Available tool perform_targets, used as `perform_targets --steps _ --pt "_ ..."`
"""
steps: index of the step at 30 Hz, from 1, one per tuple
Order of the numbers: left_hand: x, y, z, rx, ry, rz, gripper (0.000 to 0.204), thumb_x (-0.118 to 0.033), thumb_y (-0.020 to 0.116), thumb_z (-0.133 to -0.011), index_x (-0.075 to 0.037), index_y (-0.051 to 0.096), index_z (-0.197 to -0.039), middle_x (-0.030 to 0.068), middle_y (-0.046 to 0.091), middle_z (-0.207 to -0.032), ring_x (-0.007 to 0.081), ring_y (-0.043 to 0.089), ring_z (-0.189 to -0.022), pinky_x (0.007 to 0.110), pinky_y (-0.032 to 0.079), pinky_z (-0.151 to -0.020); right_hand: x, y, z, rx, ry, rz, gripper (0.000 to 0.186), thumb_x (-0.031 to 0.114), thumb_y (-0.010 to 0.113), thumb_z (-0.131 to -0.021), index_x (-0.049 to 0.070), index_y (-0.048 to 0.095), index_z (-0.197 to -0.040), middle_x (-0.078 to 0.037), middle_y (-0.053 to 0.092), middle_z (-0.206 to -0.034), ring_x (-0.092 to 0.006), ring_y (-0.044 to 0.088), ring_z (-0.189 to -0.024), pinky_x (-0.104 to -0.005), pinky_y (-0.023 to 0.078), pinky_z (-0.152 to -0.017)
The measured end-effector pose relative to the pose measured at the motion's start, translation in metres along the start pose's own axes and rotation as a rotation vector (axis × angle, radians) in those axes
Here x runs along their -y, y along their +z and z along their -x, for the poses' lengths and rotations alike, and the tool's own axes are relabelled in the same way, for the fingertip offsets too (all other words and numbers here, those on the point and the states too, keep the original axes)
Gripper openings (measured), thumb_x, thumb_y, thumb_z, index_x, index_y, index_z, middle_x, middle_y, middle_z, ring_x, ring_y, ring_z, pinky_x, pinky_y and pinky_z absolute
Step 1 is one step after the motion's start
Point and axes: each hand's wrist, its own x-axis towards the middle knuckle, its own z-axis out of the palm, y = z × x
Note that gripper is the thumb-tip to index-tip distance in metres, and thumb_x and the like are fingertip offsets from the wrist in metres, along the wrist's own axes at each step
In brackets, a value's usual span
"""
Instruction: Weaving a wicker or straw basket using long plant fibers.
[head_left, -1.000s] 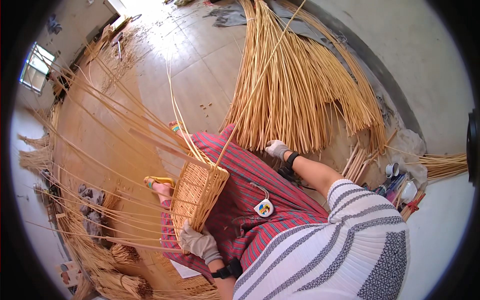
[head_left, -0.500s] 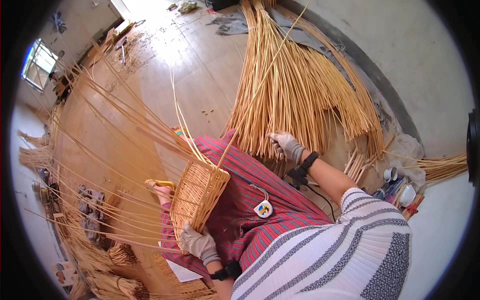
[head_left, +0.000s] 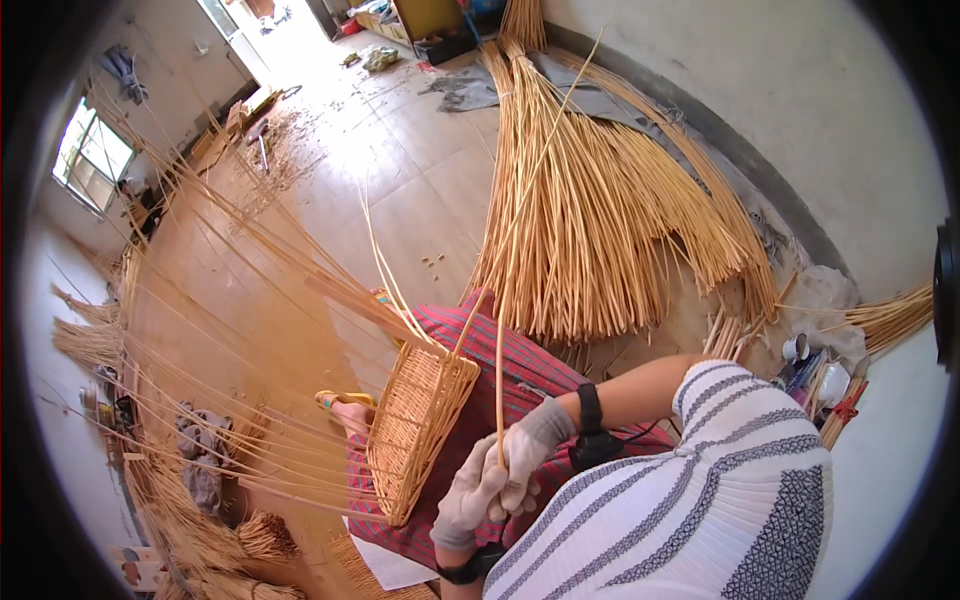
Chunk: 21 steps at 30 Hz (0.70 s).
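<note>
My gloved left hand (head_left: 466,502) and gloved right hand (head_left: 530,452) meet over my lap. Both are closed around the lower end of a long wicker rod (head_left: 500,385), which rises away toward the far bundle. Just left of my hands, a partly woven wicker basket (head_left: 412,425) leans on the striped red cloth (head_left: 450,325) over my legs. Neither hand touches the basket. Long unwoven stakes (head_left: 230,395) fan out from its left side, and thinner rods stick up from its far end.
A large spread bundle of wicker rods (head_left: 585,220) lies on the floor ahead to the right. More bundles (head_left: 180,530) line the left wall. At the right stand small tools and cans (head_left: 797,350). A hammer (head_left: 263,148) lies near scraps at the far left.
My left hand has let go of the basket. My right hand has come back from the bundle to my lap, and both hands now grip one rod. The round tape measure is now hidden.
</note>
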Motion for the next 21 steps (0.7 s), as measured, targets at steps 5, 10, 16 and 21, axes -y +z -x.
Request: perform_targets --steps 5,10,16,21 --pt "0.006 0.000 -0.011 -0.051 0.119 -0.021 0.042 -0.016 0.056 -0.101 0.002 0.046 -0.137 0.0121 0.066 -0.107 0.0164 0.064 -0.094 0.028 0.053 -0.080 -0.019 0.003 -0.003 -0.325 0.131 0.229 0.038 0.035 0.069 -0.092 0.004 0.069 -0.114 -0.004 0.068 -0.094 -0.0140 0.065 -0.088 -0.0252 0.054 -0.076" --pt "-0.006 0.002 0.013 -0.446 0.346 -0.845 0.028 -0.001 0.058 -0.096 0.004 0.059 -0.123 0.0096 0.067 -0.101 0.0110 0.064 -0.093 0.025 0.053 -0.080 -0.015 -0.033 0.022 -0.465 0.049 0.063 0.033 0.028 0.067 -0.094 0.009 0.064 -0.121 0.001 0.064 -0.084 -0.0101 0.059 -0.077 -0.0250 0.047 -0.065" --pt "-0.007 -0.012 0.108 -0.329 0.340 -0.242 0.027 -0.009 0.062 -0.096 0.007 0.062 -0.117 0.0096 0.068 -0.088 0.0155 0.065 -0.081 0.029 0.054 -0.076 0.037 -0.030 0.058 -0.608 -0.769 -0.240 0.022 0.020 0.062 -0.100 0.005 0.061 -0.117 -0.005 0.063 -0.110 -0.0106 0.059 -0.094 -0.0272 0.050 -0.080" --pt "0.048 -0.036 0.103 -0.611 0.577 -0.486 0.041 -0.033 0.057 -0.101 0.005 0.070 -0.107 0.0049 0.063 -0.078 0.0098 0.058 -0.068 0.023 0.045 -0.061 0.129 0.039 0.023 -0.515 -0.760 0.841 0.008 0.002 0.065 -0.094 0.003 0.067 -0.101 -0.010 0.067 -0.102 -0.0227 0.066 -0.098 -0.0365 0.054 -0.086"
